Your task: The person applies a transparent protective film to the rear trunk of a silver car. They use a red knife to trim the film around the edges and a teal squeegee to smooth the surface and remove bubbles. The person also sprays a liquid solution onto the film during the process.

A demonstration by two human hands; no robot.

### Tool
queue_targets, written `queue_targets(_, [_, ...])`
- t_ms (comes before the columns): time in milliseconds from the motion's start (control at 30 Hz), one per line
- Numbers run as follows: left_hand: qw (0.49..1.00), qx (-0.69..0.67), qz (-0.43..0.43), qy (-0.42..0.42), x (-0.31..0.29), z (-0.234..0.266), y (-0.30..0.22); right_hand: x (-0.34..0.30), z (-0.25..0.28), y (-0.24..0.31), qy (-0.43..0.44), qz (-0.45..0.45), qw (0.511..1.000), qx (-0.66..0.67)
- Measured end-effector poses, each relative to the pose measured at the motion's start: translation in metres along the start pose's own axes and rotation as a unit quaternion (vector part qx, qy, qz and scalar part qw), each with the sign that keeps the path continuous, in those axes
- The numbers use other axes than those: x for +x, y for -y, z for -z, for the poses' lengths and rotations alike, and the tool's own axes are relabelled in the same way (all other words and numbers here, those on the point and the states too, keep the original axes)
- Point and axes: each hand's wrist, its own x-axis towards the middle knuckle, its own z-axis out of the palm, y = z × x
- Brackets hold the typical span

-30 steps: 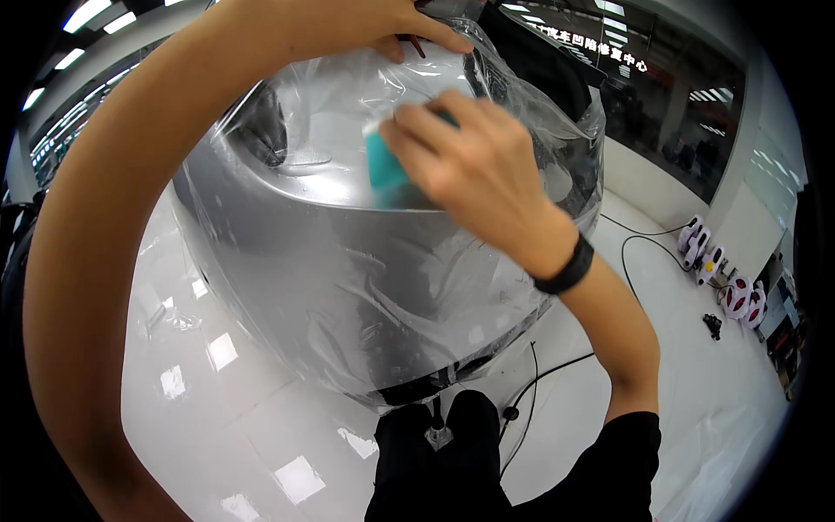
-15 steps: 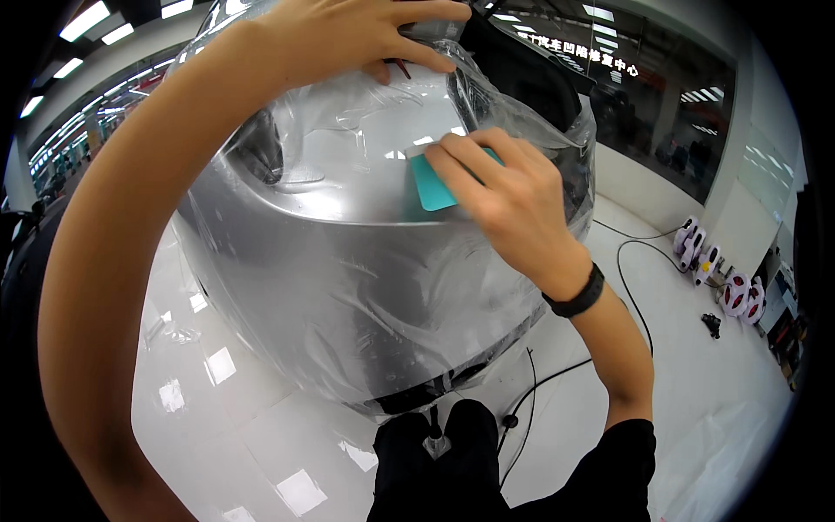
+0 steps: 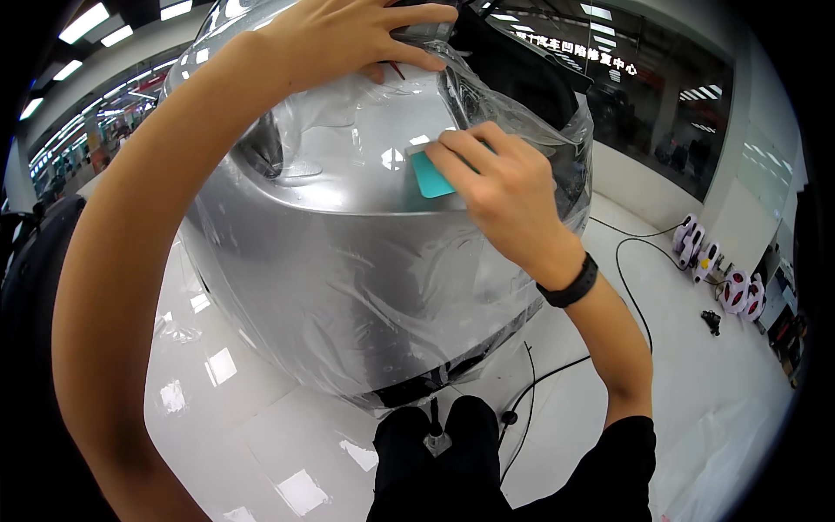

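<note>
My right hand (image 3: 509, 187) is closed around a teal squeegee (image 3: 428, 178) with a pale edge strip. Its flat blade rests against the clear film (image 3: 348, 296) draped over a silver car's bumper (image 3: 261, 252), just above a curved body crease. Higher up, my left hand (image 3: 365, 39) reaches across with its fingers spread, on or close to the film. A small dark red sliver (image 3: 397, 70) shows below those fingers; what it is I cannot make out. Wrinkles run through the film on the lower bumper, and loose folds hang at the right side.
Black cables (image 3: 557, 370) snake over the white tiled floor on the right. White-and-purple devices (image 3: 687, 242) stand along the wall, with a small black object (image 3: 711, 322) nearby. A crumpled clear sheet (image 3: 722, 470) lies at lower right. My legs (image 3: 435, 461) are close to the bumper.
My right hand and the squeegee have shifted slightly upward over the film. My left hand stays spread near the same spot, and the whole view has moved a little.
</note>
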Motion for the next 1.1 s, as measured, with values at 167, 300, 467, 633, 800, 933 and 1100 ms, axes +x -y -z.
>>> queue_targets(167, [0.996,0.007,0.075,-0.041,-0.005,-0.015,-0.018,0.023,-0.014,-0.011,0.018,0.007,1.000,0.002])
queue_targets(300, [0.965,-0.019,0.202,-0.163,0.006,-0.024,-0.051,0.016,-0.021,-0.012,0.008,-0.003,1.000,0.002])
queue_targets(467, [0.920,-0.022,0.322,-0.224,0.017,-0.029,-0.058,0.019,-0.016,-0.007,0.010,-0.031,0.999,0.021])
queue_targets(633, [0.933,-0.044,0.295,-0.201,0.014,-0.027,-0.056,0.009,-0.002,-0.010,0.048,-0.072,0.995,0.057])
queue_targets(800, [0.916,-0.060,0.351,-0.186,-0.009,-0.013,-0.050,0.003,0.004,-0.044,0.004,-0.149,0.984,0.101])
queue_targets(933, [0.909,-0.042,0.366,-0.195,-0.023,-0.013,-0.055,0.024,-0.015,-0.101,0.032,-0.230,0.946,0.228])
queue_targets(1100, [0.896,-0.028,0.398,-0.194,-0.014,-0.012,-0.051,0.043,-0.047,-0.103,0.161,-0.277,0.917,0.239])
